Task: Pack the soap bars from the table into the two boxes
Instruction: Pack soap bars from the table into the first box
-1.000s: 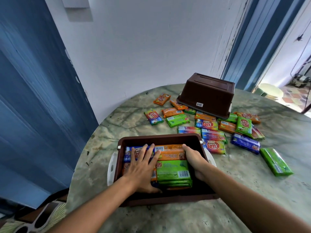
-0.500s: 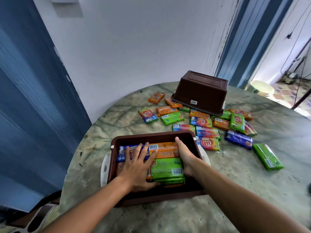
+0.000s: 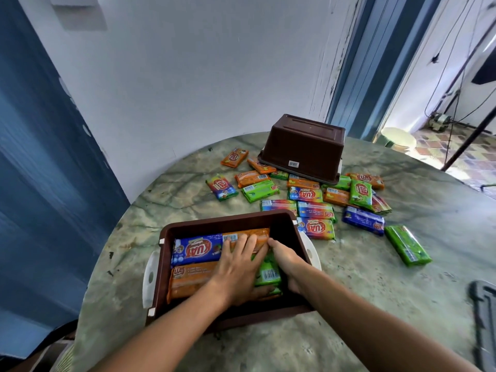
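Observation:
A brown box (image 3: 166, 267) with white side handles stands near me on the marble table. Inside lie a blue soap bar (image 3: 196, 249), orange bars (image 3: 188, 280) and a green bar (image 3: 268, 273). My left hand (image 3: 239, 269) lies flat, fingers spread, over the orange and green bars. My right hand (image 3: 285, 260) presses against the right side of the green stack inside the box. A second brown box (image 3: 303, 147) sits upside down at the back. Several loose bars (image 3: 316, 210) in orange, green, blue and rainbow wrappers lie scattered between the boxes.
The round marble table (image 3: 402, 291) ends close to a white wall behind and a blue wall at left. A lone green bar (image 3: 408, 244) lies far right. A dark object (image 3: 483, 318) shows at the right edge. An open doorway lies back right.
My left hand slid right, uncovering the blue and lower orange bars and now covering the green stack. My right hand stays at the stack's right side. The view shifted slightly.

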Motion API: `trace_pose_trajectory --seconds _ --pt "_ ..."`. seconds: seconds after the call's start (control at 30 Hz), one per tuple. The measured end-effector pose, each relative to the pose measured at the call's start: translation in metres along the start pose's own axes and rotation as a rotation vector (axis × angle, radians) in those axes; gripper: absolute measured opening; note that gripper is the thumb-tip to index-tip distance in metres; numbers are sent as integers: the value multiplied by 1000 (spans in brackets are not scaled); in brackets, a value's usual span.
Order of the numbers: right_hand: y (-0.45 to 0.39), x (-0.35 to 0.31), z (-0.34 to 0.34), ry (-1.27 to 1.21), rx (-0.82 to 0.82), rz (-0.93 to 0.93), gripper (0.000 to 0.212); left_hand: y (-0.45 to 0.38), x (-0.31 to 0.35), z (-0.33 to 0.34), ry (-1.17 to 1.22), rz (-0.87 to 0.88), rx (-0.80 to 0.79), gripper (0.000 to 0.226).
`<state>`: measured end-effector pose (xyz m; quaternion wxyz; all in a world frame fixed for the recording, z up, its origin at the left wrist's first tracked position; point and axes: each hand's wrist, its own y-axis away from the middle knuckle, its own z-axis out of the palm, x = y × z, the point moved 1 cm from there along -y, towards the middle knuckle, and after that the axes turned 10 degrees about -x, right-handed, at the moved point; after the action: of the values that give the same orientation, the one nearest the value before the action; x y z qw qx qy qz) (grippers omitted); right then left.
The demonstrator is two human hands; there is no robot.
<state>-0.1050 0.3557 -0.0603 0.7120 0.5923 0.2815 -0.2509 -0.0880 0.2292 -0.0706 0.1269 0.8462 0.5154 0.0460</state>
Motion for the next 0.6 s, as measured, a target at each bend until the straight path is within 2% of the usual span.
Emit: trace_pose_trajectory --seconds 0.13,0.2,0.27,0.4,0.47,0.6 --pt "2 4 1 11 -21 5 42 0 -4 3 0 24 0 94" --pt "3 6 3 -27 -40 6 41 2 -10 0 -9 44 -53 105" --pt "3 5 7 -66 -52 -8 39 4 -17 2 -63 85 -28 119" --pt "0 5 4 -136 -62 -21 43 3 -12 11 -64 56 -59 135" --pt "-2 6 -2 -123 -63 5 46 1 -4 8 -85 52 -58 124" --pt "2 4 -5 -59 -69 34 41 -2 0 9 -157 74 69 69"
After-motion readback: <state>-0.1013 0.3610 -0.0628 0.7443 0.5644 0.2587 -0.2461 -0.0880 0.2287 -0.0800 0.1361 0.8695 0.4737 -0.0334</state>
